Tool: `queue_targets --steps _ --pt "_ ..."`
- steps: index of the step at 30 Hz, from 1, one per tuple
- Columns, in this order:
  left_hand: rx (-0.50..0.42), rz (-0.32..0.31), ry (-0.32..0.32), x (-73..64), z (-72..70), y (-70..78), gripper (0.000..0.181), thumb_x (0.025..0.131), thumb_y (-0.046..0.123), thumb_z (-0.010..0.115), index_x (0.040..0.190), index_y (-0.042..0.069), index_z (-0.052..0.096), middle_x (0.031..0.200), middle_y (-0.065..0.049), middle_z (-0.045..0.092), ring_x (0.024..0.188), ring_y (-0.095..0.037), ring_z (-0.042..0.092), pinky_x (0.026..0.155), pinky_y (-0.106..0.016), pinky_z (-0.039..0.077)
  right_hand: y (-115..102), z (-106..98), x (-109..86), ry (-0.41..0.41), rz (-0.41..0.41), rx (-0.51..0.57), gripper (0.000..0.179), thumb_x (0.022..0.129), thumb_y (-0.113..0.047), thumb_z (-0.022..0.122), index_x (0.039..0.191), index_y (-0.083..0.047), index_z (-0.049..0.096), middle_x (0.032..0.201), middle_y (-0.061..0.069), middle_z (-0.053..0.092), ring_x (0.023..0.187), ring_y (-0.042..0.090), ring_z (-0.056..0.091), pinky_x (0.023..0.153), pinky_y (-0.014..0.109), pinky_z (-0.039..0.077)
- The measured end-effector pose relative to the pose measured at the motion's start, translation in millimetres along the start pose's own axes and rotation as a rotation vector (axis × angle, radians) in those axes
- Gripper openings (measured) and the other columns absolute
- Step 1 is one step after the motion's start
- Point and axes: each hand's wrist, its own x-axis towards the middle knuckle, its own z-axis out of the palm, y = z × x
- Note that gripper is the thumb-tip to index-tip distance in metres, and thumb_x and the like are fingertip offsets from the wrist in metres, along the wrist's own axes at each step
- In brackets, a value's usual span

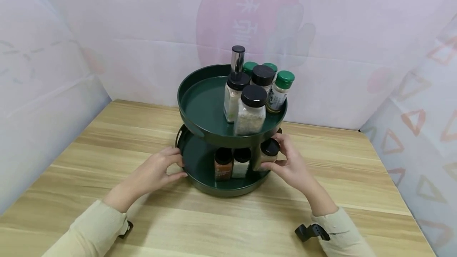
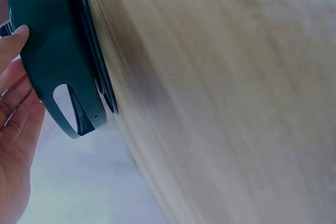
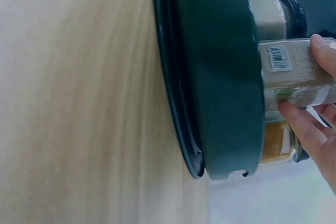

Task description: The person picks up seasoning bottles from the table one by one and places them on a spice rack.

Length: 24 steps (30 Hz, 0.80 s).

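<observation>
A dark green two-tier round rack (image 1: 200, 187) stands on the table. My left hand (image 1: 157, 171) holds the left rim of its lower tray, thumb and fingers spaced along the edge. At the tray's right side my right hand (image 1: 290, 165) grips a clear spice jar (image 1: 264, 160) with a black lid, thumb on one side and fingers on the other. The right wrist view shows a barcode label on this jar (image 3: 294, 72). Beside it on the lower tray stand a red-brown spice jar (image 1: 223, 165) and a white-filled jar (image 1: 240, 165), both with black lids.
The upper tray (image 1: 200, 98) carries several black-lidded jars and green-capped bottles (image 1: 280, 92), crowded on its right half, overhanging the lower jars. A jar of orange-yellow spice (image 3: 275, 142) stands behind the gripped one. White printed sheets (image 1: 150, 50) hang around the wooden table (image 1: 200, 225).
</observation>
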Motion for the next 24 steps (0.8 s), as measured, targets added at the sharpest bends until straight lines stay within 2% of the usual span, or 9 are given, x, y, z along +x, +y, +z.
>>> queue_targets --steps 9,19,24 --pt "-0.006 -0.003 0.008 0.1 1.6 -0.6 0.024 0.074 0.02 0.088 0.08 0.016 0.065 0.085 0.011 0.056 0.082 -0.005 0.053 0.068 -0.023 0.054 4 8 -2.8 -0.014 0.026 -0.019 0.074 0.078 0.006 0.079 0.137 -0.007 0.038 0.135 0.017 0.049 0.125 0.027 0.054 0.074 0.028 0.063" --pt "0.006 -0.003 -0.004 2.1 0.3 1.2 0.024 0.074 0.02 0.088 0.08 0.016 0.065 0.086 0.011 0.056 0.084 -0.004 0.052 0.069 -0.023 0.054 11 13 -6.4 -0.027 0.021 -0.046 0.07 0.079 0.003 0.08 0.136 -0.009 0.04 0.129 0.017 0.054 0.117 0.031 0.06 0.074 0.027 0.062" --pt "0.014 0.006 0.01 1.8 -0.4 1.2 0.024 0.073 0.02 0.089 0.08 0.016 0.065 0.085 0.011 0.056 0.082 -0.005 0.051 0.068 -0.023 0.053 10 13 -4.7 -0.03 0.004 -0.086 0.068 0.078 0.0 0.082 0.133 -0.009 0.042 0.124 0.016 0.057 0.111 0.033 0.064 0.075 0.027 0.062"
